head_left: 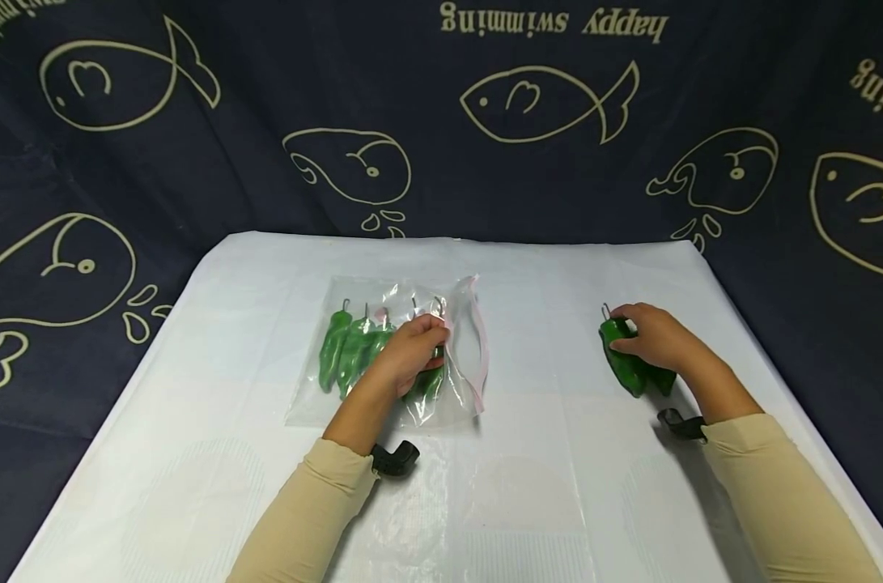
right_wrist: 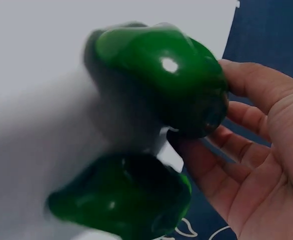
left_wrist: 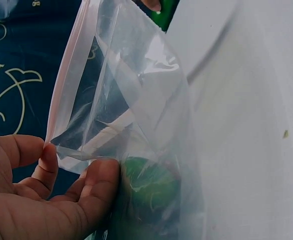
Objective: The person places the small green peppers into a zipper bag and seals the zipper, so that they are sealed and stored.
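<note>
A clear zip bag [head_left: 306,411] lies on the table with several green peppers [head_left: 333,352] inside, side by side, stems toward the far edge. My left hand [head_left: 412,348] pinches the bag near its mouth; the left wrist view shows thumb and fingers at the pink zip strip [left_wrist: 61,95], with the mouth spread apart. Over on the right, my right hand [head_left: 652,334] grips a green pepper [head_left: 619,368] by its upper part, thumb on one side and fingers on the other. A second green pepper [right_wrist: 121,200] lies beside it, below the hand in the right wrist view.
White sheeting covers the table [head_left: 528,324], and a stretch of it separates the bag from the peppers on the right. Behind stands a dark blue cloth [head_left: 441,186] printed with fish and whales. Each wrist wears a black camera mount [head_left: 396,459].
</note>
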A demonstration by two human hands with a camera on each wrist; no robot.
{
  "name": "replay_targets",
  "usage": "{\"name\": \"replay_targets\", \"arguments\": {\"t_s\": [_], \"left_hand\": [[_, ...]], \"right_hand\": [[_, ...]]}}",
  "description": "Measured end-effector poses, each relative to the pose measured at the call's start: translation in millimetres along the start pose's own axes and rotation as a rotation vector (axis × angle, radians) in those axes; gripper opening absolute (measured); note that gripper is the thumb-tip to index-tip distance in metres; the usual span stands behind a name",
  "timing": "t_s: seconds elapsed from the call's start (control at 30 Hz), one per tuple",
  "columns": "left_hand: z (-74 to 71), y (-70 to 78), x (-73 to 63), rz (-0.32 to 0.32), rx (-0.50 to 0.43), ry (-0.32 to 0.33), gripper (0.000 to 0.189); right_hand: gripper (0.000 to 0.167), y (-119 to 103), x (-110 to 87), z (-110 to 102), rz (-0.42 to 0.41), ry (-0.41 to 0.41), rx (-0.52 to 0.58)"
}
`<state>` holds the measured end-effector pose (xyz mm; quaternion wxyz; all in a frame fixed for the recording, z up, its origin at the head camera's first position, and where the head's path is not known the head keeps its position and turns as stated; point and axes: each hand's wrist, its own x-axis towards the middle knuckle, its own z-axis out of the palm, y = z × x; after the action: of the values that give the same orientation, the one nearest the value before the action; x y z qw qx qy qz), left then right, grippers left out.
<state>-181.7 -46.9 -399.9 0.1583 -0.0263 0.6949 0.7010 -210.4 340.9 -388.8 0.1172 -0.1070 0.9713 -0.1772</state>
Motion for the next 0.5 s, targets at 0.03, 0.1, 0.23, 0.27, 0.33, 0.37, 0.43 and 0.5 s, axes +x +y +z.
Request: {"name": "replay_targets", "arguments": {"t_s": [0.03, 0.1, 0.23, 0.27, 0.33, 0.37, 0.43, 0.5], "left_hand": [[0.1, 0.0, -0.1, -0.001, 0.001, 0.000, 0.009], [0.3, 0.1, -0.5, -0.001, 0.002, 0.000, 0.009], [0.7, 0.0, -0.1, -0.003, 0.000, -0.003, 0.008], [0.7, -0.1, 0.2, -0.003, -0.001, -0.003, 0.007], [0.7, -0.2, 0.7, -0.001, -0.005, -0.004, 0.007], [0.6, -0.3, 0.9, -0.001, -0.007, -0.004, 0.007], [0.4, -0.4, 1.3, 0.001, -0.009, -0.003, 0.007], [0.5, -0.3, 1.3, 0.004, -0.010, -0.003, 0.008]], "right_hand": [[0.058, -2, -0.2, 0, -0.005, 0.004, 0.010], [0.059, -6, -0.8, 1, -0.015, 0.013, 0.035], [0.059, -18, -2.1, 2, -0.030, 0.035, 0.085], [0.059, -21, -1.9, 2, -0.033, 0.041, 0.097], [0.058, -27, -1.2, 1, -0.042, 0.053, 0.115], [0.058, -31, -0.8, 1, -0.046, 0.059, 0.121], [0.058, -38, 0.3, 1, -0.059, 0.073, 0.138], [0.057, -45, 1.5, 1, -0.084, 0.089, 0.159]]}}
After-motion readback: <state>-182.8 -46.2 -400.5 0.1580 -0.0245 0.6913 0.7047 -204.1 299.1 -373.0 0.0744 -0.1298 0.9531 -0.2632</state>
